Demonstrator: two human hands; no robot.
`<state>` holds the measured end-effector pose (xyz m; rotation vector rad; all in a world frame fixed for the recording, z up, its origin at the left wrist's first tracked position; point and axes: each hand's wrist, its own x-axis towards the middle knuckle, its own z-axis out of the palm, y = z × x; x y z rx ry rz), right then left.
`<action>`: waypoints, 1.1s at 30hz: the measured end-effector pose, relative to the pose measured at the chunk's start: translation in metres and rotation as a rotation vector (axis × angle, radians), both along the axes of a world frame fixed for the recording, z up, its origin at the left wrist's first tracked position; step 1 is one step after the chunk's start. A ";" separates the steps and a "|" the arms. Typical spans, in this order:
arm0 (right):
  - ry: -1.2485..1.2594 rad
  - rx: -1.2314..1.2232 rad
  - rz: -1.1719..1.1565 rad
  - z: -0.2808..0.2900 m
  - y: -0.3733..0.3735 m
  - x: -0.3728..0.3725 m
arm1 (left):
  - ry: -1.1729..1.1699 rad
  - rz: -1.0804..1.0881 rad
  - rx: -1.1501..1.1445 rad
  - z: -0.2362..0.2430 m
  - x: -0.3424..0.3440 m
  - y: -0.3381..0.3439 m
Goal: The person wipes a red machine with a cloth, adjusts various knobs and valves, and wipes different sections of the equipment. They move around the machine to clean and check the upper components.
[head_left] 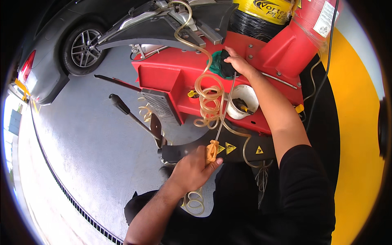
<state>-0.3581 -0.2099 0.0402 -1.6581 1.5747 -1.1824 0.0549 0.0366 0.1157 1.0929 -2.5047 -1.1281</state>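
My left hand (192,169) is closed round the orange handle (212,151) of a tool with a long thin metal rod (227,102). The rod slants up and away, and its far end reaches close to my right hand (236,61). Over the red machine (167,65), my right hand grips a bundle of green and black material (219,65), which looks like cloth. What may be inside the bundle is hidden. Beside the rod stands a white bucket (253,98) with a dark, yellow-tipped object inside. A translucent coiled hose (209,104) hangs just left of the rod.
A black lever (122,107) and a ribbed pad (159,104) stick out on the machine's left. Beyond lies a black turntable part (163,32) with metal jaws. A grey car (45,53) stands far left, a yellow drum (265,10) at the back. Loose cables run along the right.
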 end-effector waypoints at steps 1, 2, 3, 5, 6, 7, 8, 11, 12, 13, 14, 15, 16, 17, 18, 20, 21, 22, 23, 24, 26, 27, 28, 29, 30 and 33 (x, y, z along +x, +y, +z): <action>-0.154 -0.154 -0.055 0.003 0.009 0.003 | 0.002 -0.008 -0.034 -0.002 0.005 0.000; -0.227 -0.271 -0.092 0.006 0.021 0.012 | 0.003 -0.012 -0.065 -0.005 0.010 0.001; -0.118 -0.254 -0.147 0.005 0.037 0.001 | -0.001 -0.022 -0.069 -0.007 0.008 0.000; 0.115 -0.238 -0.179 0.005 0.062 -0.011 | -0.012 -0.044 -0.083 -0.008 0.002 -0.002; 0.212 -0.231 -0.137 0.005 0.071 0.012 | -0.028 -0.026 -0.073 -0.008 0.006 -0.001; 0.405 -0.107 -0.160 0.009 0.080 0.032 | -0.045 -0.007 -0.063 -0.007 0.010 0.000; 0.567 -0.130 -0.126 0.009 0.081 0.030 | -0.038 -0.010 -0.060 -0.005 0.006 0.000; 0.921 -0.323 -0.079 0.001 0.079 0.022 | -0.016 -0.023 -0.052 -0.001 -0.001 0.002; 0.809 -0.193 -0.161 0.009 0.076 0.037 | -0.024 -0.005 -0.051 0.000 0.003 0.004; 0.696 -0.062 -0.238 0.019 0.070 0.052 | -0.033 0.013 -0.052 0.002 0.008 0.005; 0.589 0.070 -0.318 0.029 0.068 0.063 | -0.034 0.026 -0.052 0.004 0.010 0.006; 0.348 -0.118 -0.342 0.023 0.064 0.024 | 0.000 0.009 -0.066 0.007 0.001 0.008; 0.141 -0.038 -0.418 0.023 0.062 -0.006 | 0.029 0.006 -0.073 0.006 -0.006 0.008; -0.337 -0.039 -0.326 0.028 0.063 -0.004 | 0.032 0.028 -0.082 0.006 -0.002 0.010; -0.812 -0.033 -0.225 0.031 0.063 0.001 | 0.022 0.047 -0.081 0.005 0.003 0.011; -1.047 0.040 -0.235 0.039 0.071 0.004 | 0.005 0.074 -0.084 0.006 0.011 0.012; -1.112 0.052 -0.247 0.045 0.074 0.004 | 0.021 0.060 -0.105 0.005 0.015 0.012; -1.177 0.064 -0.259 0.050 0.076 0.005 | 0.037 0.044 -0.126 0.004 0.019 0.012; -1.195 0.056 -0.248 0.053 0.079 0.002 | 0.054 0.023 -0.144 0.003 0.020 0.012; -1.187 0.037 -0.249 0.055 0.082 -0.001 | 0.060 0.016 -0.151 0.003 0.020 0.013; -1.174 0.001 -0.251 0.058 0.087 -0.006 | 0.071 0.002 -0.164 0.004 0.020 0.014; -1.172 -0.022 -0.260 0.060 0.089 -0.008 | 0.059 0.017 -0.130 0.001 0.020 0.015; -1.170 -0.045 -0.269 0.061 0.090 -0.009 | 0.048 0.032 -0.096 -0.002 0.020 0.016; -1.175 -0.061 -0.268 0.063 0.088 -0.002 | 0.029 0.056 -0.063 -0.004 0.023 0.016; -1.059 -0.095 -0.246 0.066 0.088 0.004 | 0.025 0.062 -0.062 -0.005 0.025 0.017; -0.610 -0.099 -0.222 0.070 0.085 0.013 | 0.018 0.055 -0.056 -0.004 0.026 0.017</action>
